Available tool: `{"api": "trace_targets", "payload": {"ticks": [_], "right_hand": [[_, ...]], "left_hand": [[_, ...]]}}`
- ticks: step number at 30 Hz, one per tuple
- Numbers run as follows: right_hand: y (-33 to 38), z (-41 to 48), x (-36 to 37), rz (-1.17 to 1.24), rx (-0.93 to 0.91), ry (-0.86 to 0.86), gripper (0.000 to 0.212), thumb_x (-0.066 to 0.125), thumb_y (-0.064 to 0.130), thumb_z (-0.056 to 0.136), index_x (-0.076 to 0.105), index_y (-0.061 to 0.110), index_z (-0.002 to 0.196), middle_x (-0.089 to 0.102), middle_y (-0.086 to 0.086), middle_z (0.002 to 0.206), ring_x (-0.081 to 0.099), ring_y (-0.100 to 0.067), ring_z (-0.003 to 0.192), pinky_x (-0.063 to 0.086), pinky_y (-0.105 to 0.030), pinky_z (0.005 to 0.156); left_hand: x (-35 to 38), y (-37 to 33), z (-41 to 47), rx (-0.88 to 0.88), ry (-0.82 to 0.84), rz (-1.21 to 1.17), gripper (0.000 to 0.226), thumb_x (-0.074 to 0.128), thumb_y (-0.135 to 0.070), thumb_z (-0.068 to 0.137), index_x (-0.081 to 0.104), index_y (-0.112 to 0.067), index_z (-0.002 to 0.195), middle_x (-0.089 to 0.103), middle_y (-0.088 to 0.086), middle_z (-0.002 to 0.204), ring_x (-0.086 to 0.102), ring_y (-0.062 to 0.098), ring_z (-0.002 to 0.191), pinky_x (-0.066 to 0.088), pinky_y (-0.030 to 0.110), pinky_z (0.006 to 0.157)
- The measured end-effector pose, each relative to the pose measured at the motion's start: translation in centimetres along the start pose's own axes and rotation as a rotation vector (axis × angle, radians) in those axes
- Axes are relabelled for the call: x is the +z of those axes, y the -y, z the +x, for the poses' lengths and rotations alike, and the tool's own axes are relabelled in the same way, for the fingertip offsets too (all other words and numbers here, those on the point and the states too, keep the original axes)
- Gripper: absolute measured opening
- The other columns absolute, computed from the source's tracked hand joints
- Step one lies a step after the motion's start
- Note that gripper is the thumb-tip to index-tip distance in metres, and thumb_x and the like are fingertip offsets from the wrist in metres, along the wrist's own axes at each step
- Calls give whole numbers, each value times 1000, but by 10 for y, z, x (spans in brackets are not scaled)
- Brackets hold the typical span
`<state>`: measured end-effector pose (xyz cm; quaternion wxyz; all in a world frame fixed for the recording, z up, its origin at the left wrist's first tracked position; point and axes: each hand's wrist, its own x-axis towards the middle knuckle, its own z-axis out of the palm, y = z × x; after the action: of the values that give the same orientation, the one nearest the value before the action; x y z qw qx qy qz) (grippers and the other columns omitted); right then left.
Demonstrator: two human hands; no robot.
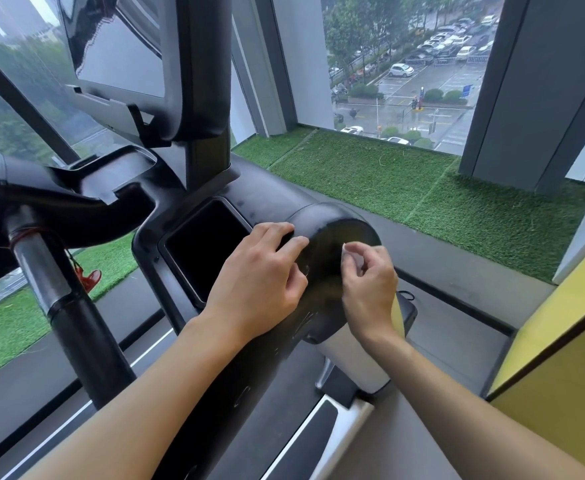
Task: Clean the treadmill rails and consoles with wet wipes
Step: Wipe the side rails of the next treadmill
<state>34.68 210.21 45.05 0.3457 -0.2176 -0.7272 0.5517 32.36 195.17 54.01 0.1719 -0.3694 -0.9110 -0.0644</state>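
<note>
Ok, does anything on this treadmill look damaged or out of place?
Pale scratches mark the black rail cover near the left hand. A red clip dangles from the handlebar post on a cord.

The small, pale wipe (352, 253) sits bunched between the fingertips of my right hand (370, 289), at the rounded end of the glossy black rail (332, 230), just right of the console (266, 192) and its dark recess.

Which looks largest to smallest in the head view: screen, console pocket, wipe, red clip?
1. Screen
2. Console pocket
3. Red clip and wipe: too alike to rank, the wipe partly hidden in the right hand.
</note>
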Motion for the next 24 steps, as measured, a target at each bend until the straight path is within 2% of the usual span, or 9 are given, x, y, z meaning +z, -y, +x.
{"api": "trace_targets", "payload": {"ticks": [5, 11, 16, 19, 24], "right_hand": [[16, 42, -2, -103, -144, 114, 15, 62, 7, 93, 73, 5, 102, 55, -1, 90, 58, -16, 79, 38, -15, 77], [29, 75, -1, -246, -294, 325, 19, 56, 6, 95, 74, 5, 103, 50, 2, 90, 49, -12, 77, 31, -6, 69], [45, 97, 12, -320, -350, 544, 20, 57, 12, 96, 76, 13, 99, 52, 2, 92, 51, -15, 84, 31, -20, 71], [51, 102, 16, -347, -336, 575, 20, 56, 12, 95, 76, 14, 99, 52, 2, 92, 53, -16, 86, 32, -20, 72], [60, 99, 14, -312, -413, 647, 19, 59, 9, 94, 77, 12, 98, 49, 11, 83, 54, -15, 85, 32, -16, 72]], "left_hand": [[0, 0, 0, 3, -10, 12, 44, 44, -26, 85, 69, -11, 118, 64, 10, 124, 55, 27, 118, 50, 37, 97], [0, 0, 1, 7, -2, 16, 44, 44, -27, 85, 69, -10, 118, 64, 11, 123, 54, 27, 119, 51, 38, 97], [-1, -1, 0, -2, 11, 19, 45, 45, -26, 85, 69, -10, 118, 64, 11, 122, 55, 27, 118, 52, 39, 96], [0, -2, 0, -10, 4, 19, 44, 46, -25, 84, 70, -10, 117, 65, 11, 121, 56, 28, 117, 52, 39, 96], [-2, -4, 1, -17, 0, 25, 42, 48, -24, 83, 71, -10, 116, 65, 11, 120, 57, 28, 114, 52, 38, 93]]}}
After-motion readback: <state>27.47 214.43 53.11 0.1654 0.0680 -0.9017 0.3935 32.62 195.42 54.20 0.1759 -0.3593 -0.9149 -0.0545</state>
